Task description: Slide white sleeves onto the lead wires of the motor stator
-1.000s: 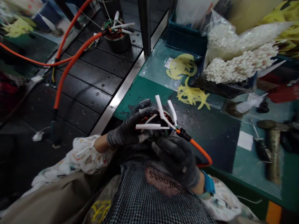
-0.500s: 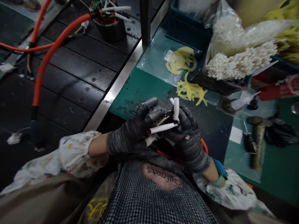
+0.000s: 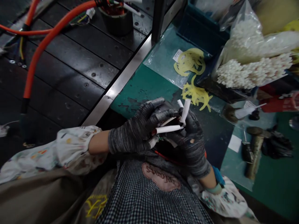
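Note:
Both of my hands wear dark grey gloves with worn, taped fingertips. They come together in front of my apron around a dark workpiece with white-sleeved wires (image 3: 168, 128), whose body is mostly hidden. My left hand (image 3: 134, 132) grips it from the left, thumb below and fingers above. From the other side my right hand (image 3: 192, 141) is closed round it, with a white sleeve (image 3: 185, 110) standing up by its fingers. A small bit of green shows between the hands. Part of an orange cable (image 3: 163, 155) runs beneath them.
Yellow curved strips (image 3: 196, 93) lie on the green bench (image 3: 128, 90) ahead. To the right are a bag of white tubes (image 3: 254, 71), a hammer (image 3: 254, 155) and a screwdriver (image 3: 246, 151). On the left, a thick orange cable (image 3: 37, 59) and a dark cylindrical part (image 3: 118, 23) rest on black slats (image 3: 77, 68).
The view has shifted a little, so the bench items appear further right and lower. Both hands keep their hold on the workpiece, and its white sleeves appear slightly further right.

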A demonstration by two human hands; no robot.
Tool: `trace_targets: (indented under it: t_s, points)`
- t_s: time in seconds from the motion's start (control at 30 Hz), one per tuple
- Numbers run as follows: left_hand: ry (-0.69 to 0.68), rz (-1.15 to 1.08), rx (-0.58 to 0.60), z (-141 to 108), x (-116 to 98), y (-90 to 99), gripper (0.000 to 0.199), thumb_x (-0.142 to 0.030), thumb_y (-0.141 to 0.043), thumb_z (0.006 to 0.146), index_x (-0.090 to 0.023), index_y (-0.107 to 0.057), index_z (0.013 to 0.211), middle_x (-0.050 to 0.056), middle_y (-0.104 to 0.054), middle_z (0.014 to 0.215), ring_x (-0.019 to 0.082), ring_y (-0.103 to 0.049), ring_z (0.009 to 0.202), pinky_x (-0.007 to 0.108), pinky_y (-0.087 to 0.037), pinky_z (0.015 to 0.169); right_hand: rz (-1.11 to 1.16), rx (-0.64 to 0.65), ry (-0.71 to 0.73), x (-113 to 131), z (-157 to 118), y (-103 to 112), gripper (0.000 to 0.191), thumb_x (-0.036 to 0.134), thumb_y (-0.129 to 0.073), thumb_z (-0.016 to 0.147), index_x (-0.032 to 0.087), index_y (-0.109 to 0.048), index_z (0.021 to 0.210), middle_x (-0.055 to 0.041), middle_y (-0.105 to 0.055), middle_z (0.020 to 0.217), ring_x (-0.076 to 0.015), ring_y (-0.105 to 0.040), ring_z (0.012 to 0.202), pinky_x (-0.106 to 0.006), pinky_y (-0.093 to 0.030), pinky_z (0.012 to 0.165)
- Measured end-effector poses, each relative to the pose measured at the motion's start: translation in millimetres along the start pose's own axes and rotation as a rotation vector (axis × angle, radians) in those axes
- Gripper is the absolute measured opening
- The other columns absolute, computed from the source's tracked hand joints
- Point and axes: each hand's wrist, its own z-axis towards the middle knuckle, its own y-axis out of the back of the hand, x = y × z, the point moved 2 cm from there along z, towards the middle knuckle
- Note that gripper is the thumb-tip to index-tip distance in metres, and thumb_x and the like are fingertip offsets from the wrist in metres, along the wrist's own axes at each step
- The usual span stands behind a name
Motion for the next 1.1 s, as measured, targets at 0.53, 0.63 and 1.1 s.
trace_targets:
  t_s: [0.53, 0.63, 1.1]
  points:
    - [0.044, -0.001, -0.149, 35.6, -8.2, -21.8, 0.067, -0.019, -0.070, 0.093, -0.025, -0.049, 0.157, 0.014, -0.054, 0.158, 0.034, -0.048, 0.155, 0.057, -0.043, 0.132, -0.165, 0.072, 0.186, -39.8, -9.5, 25.3, 0.025, 0.028, -0.068, 0.102, 0.028, -0.079, 0.124, -0.0140, -0.061, 0.152, -0.0359, -0.067, 0.133, -0.060, -0.063, 0.110]
    - [0.030, 0.034, -0.091, 38.8, -8.8, -19.7, 0.069, -0.016, -0.070, 0.091, -0.019, -0.049, 0.157, 0.016, -0.050, 0.160, 0.034, -0.044, 0.157, 0.055, -0.040, 0.133, -0.125, 0.081, 0.216, -43.8, -7.2, 22.6, 0.023, 0.030, -0.067, 0.102, 0.028, -0.080, 0.120, -0.0143, -0.064, 0.146, -0.0356, -0.066, 0.130, -0.065, -0.060, 0.112]
    - [0.028, -0.014, 0.014, 41.9, -7.0, -11.0, 0.080, -0.014, -0.067, 0.087, -0.023, -0.042, 0.162, 0.015, -0.048, 0.163, 0.035, -0.041, 0.160, 0.059, -0.039, 0.134, -0.157, 0.152, 0.169, -33.2, -3.7, 18.6, 0.030, 0.039, -0.067, 0.101, 0.032, -0.082, 0.126, -0.0150, -0.072, 0.128, -0.0408, -0.068, 0.118, -0.071, -0.060, 0.104]
